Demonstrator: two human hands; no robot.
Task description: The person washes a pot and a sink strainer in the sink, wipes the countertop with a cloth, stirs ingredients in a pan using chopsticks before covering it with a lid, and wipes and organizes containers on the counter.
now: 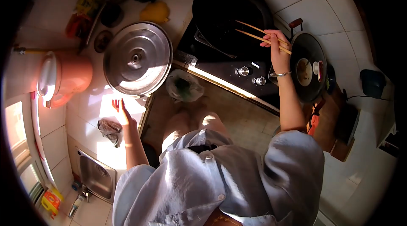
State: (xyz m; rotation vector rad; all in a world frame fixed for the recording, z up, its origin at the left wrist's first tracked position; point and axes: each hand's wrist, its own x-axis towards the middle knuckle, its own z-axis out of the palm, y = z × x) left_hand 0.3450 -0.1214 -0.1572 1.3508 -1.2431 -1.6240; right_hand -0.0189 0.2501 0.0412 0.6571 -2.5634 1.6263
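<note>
My right hand [276, 44] is closed around a pair of wooden chopsticks [254, 37]. Their tips reach over the dark wok [231, 5], which stands on the black gas stove [229, 67]; whatever lies inside the wok is too dark to make out. My left hand [122, 113] holds nothing, its fingers apart, just below the near edge of a large round metal lid [137, 56] on the counter. A crumpled dark cloth or bag [110, 130] lies beside that hand.
To the right, a second pan [308, 48] holds a small bowl [304, 73]. A pink bucket-like container [76, 73] stands at the left. The sink [95, 171] is at lower left. A bag-lined bin [184, 85] sits below the counter edge.
</note>
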